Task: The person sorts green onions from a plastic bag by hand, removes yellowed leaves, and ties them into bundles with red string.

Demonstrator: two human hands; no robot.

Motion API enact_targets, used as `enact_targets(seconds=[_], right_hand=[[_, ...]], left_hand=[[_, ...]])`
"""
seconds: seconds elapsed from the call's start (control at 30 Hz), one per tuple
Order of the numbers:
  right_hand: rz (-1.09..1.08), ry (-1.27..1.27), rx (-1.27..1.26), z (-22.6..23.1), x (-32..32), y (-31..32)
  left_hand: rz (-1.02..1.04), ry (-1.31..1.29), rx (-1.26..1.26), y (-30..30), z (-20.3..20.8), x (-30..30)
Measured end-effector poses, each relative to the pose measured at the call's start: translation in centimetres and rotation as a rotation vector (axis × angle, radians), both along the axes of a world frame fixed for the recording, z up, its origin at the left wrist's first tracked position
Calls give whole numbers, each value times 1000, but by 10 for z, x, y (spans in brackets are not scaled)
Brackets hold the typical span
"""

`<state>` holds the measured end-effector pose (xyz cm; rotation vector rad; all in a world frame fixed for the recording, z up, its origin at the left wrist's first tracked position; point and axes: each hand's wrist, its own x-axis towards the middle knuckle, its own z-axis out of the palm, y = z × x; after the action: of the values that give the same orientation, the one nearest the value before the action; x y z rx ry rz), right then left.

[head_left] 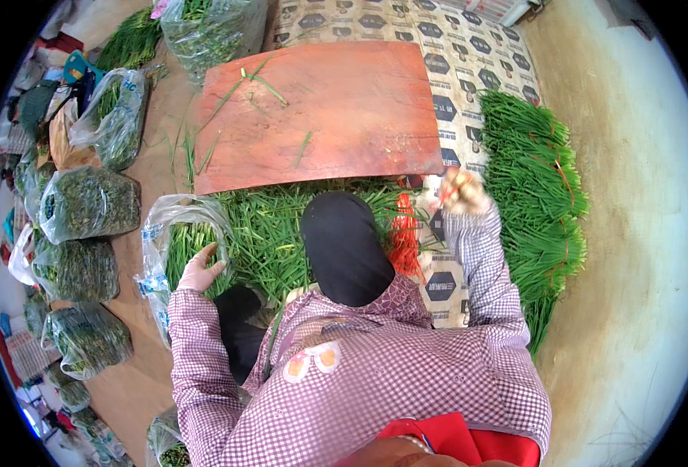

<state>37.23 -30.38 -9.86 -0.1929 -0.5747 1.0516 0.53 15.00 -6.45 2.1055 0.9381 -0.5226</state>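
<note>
My left hand (201, 269) lies at the edge of a clear plastic bag (153, 233), its thumb and fingers apart, touching or just above the cut green stalks (190, 243) inside. My right hand (465, 193) is raised beside the right end of a reddish board (320, 109). Motion blurs its fingers, and reddish specks show at them; whether it holds anything is unclear. A bunch of red ties (406, 237) hangs just left of that hand. Loose long green leaves (266, 233), like garlic chives, are heaped between the board and my knees.
Tied green bundles (534, 187) are stacked on the right along a pale wall (647, 233). Several filled plastic bags of greens (91, 204) line the left side. Another large bag (211, 35) stands beyond the board. Patterned sheeting (445, 70) covers the floor behind and right of it.
</note>
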Motion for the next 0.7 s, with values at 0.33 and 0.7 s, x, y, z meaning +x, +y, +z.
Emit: enact_targets(seconds=[0.33, 0.7], right_hand=[[-422, 130, -894, 27, 69, 179], [-257, 143, -1245, 1, 47, 234]], left_hand=[[40, -106, 57, 2, 19, -33], [177, -17, 101, 14, 35, -71]])
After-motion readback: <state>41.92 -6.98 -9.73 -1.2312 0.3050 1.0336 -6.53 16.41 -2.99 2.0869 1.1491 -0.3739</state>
